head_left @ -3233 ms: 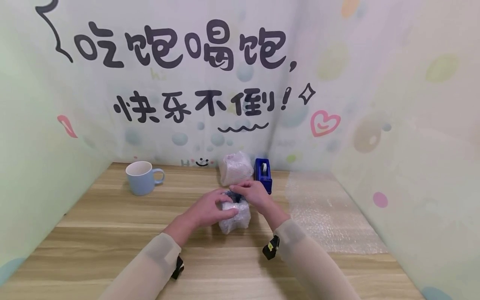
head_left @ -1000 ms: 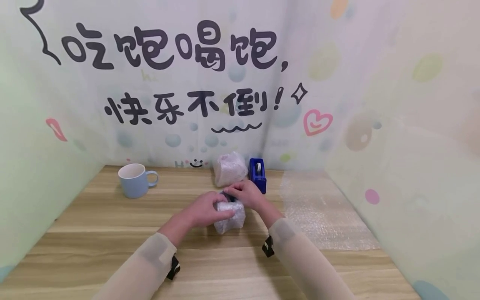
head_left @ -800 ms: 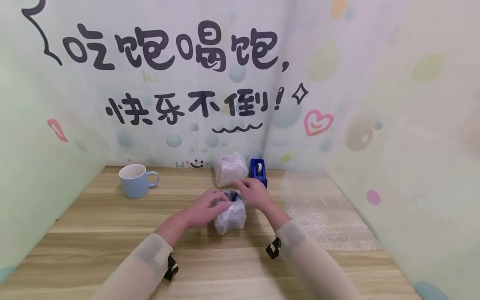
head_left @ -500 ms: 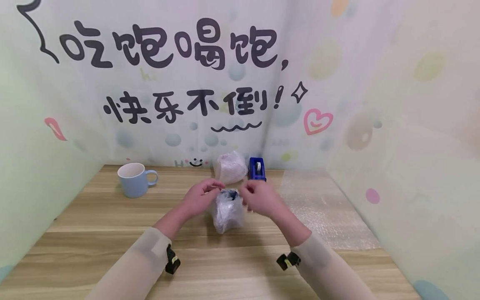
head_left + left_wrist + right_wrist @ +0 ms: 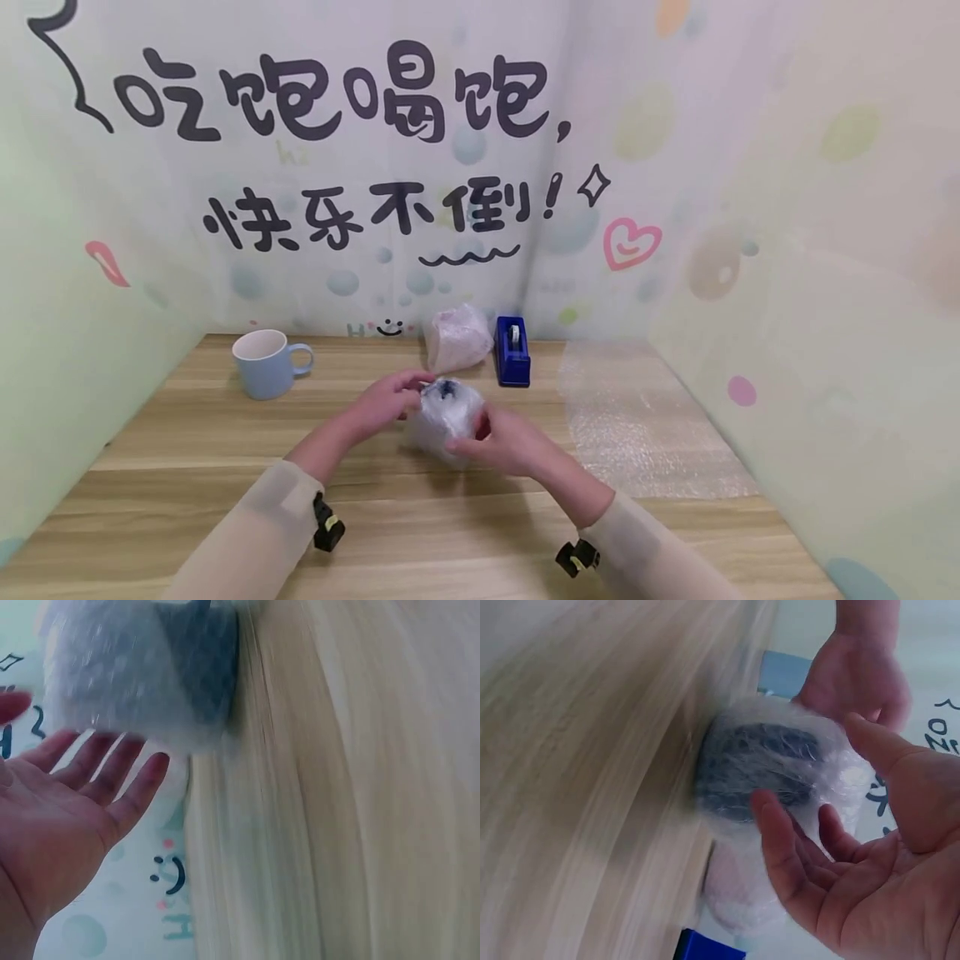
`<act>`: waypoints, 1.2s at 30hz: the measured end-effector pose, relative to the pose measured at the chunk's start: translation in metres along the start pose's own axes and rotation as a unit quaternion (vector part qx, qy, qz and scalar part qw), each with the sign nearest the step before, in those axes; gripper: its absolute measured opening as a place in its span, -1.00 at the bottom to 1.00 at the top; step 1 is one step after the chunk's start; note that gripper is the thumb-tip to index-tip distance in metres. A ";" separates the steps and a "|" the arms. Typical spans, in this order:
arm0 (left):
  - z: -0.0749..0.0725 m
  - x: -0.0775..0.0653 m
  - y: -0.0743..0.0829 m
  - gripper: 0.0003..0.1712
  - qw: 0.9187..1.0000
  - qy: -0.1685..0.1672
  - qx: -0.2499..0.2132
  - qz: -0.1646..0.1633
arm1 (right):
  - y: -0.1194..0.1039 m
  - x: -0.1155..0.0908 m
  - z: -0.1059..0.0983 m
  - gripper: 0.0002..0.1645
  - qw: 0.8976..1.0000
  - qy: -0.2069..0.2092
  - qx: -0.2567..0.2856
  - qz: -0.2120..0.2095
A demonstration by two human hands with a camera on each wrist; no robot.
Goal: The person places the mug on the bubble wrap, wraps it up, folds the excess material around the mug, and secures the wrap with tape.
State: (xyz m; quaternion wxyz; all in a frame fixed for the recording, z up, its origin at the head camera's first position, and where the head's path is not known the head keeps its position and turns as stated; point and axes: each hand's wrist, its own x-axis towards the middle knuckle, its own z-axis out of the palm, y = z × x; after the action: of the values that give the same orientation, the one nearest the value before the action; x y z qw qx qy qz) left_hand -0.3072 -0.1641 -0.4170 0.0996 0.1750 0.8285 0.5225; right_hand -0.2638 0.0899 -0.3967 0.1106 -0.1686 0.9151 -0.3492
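Observation:
A bubble-wrapped bundle (image 5: 450,417) with something dark blue inside stands mid-table; the kind of thing inside is hidden by the wrap. My left hand (image 5: 386,402) is at its back left side, fingers loosely extended, fingertips at the wrap. In the left wrist view that palm (image 5: 56,817) is turned up beside the bundle with the fingers spread. My right hand (image 5: 510,442) is round the bundle's right front corner, thumb on the front and fingers curved at the side. In the right wrist view, its thumb and bent fingers frame the wrapped dark part.
A second wrapped bundle (image 5: 459,337), pinkish white, stands behind near the wall. Beside it is a blue tape dispenser (image 5: 513,354). A light blue mug (image 5: 264,367) stands at the left back. A flat sheet of bubble wrap (image 5: 645,425) lies on the right.
Both hands have left the bundle's top opening and moved to its sides. The bundle has turned and shifted slightly left; its dark opening now looks smaller. The right hand came round to the front.

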 end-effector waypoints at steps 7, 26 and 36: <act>-0.012 -0.027 -0.003 -0.12 0.999 -0.006 0.029 -0.027 | 0.011 0.014 -0.001 -0.55 0.999 0.012 0.052 -0.003; -0.046 -0.034 -0.029 -0.05 0.982 0.141 -0.037 -0.116 | -0.021 0.092 0.027 -0.47 0.995 0.064 0.074 -0.018; -0.046 -0.005 -0.028 -0.37 0.971 0.224 0.063 -0.059 | -0.028 0.126 0.040 -0.52 0.984 0.139 0.109 -0.008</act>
State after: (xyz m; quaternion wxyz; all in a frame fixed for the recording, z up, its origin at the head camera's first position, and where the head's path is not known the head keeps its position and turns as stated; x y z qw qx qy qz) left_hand -0.3240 -0.2153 -0.4221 -0.0693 0.0106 0.8700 0.4881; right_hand -0.3602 -0.0027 -0.4175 -0.0025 -0.1129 0.8768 -0.4674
